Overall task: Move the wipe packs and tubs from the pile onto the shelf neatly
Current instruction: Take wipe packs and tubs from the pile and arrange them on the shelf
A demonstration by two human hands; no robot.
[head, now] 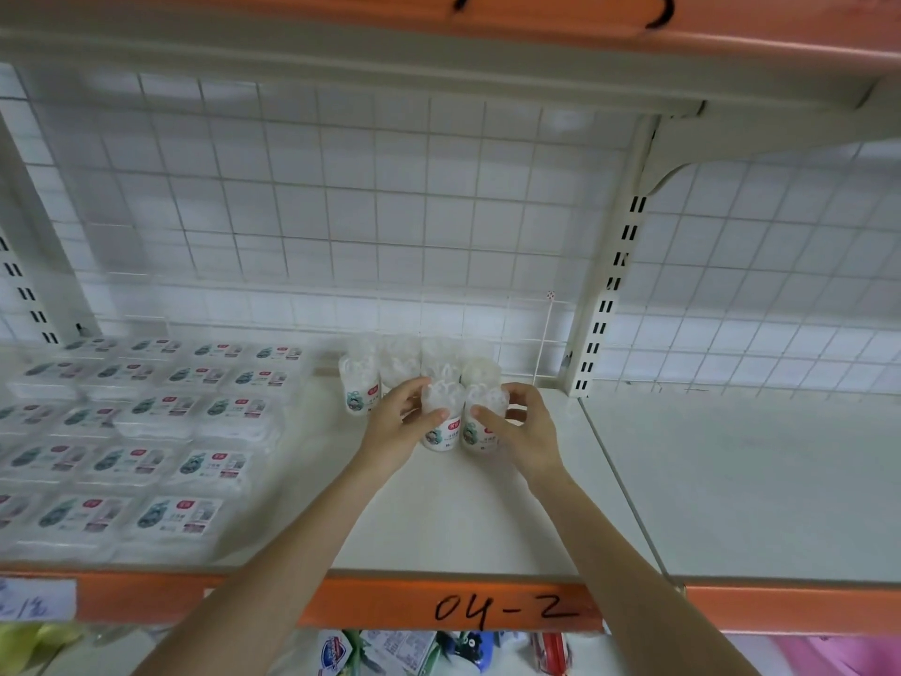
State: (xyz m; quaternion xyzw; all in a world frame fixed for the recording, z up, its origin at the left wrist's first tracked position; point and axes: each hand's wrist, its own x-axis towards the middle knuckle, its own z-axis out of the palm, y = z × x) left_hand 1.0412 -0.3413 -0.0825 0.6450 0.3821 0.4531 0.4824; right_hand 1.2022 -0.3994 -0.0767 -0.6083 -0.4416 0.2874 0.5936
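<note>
Here the white shelf (487, 524) carries flat wipe packs (146, 431) in neat rows on its left part, and a small group of clear tubs (414, 368) stands near the wire grid back panel (341, 197). A slotted upright post (609, 285) rises just right of the tubs, and a thin wire divider (546, 339) stands between the post and the tubs. Below the shelf edge some coloured packages (439, 651) are partly seen.

The orange front strip (341, 602) has "04-2" written by hand in black. The labels on the packs and tubs show a red mark and a green picture, but the small print is too blurred to read.

The left hand (397, 431) curls its fingers around the front left tub (441, 422), with the thumb across its front. The right hand (521, 426) holds the front right tub (482, 424) the same way, fingers bent behind it. Both tubs stand upright on the shelf, touching each other, just in front of the others
</note>
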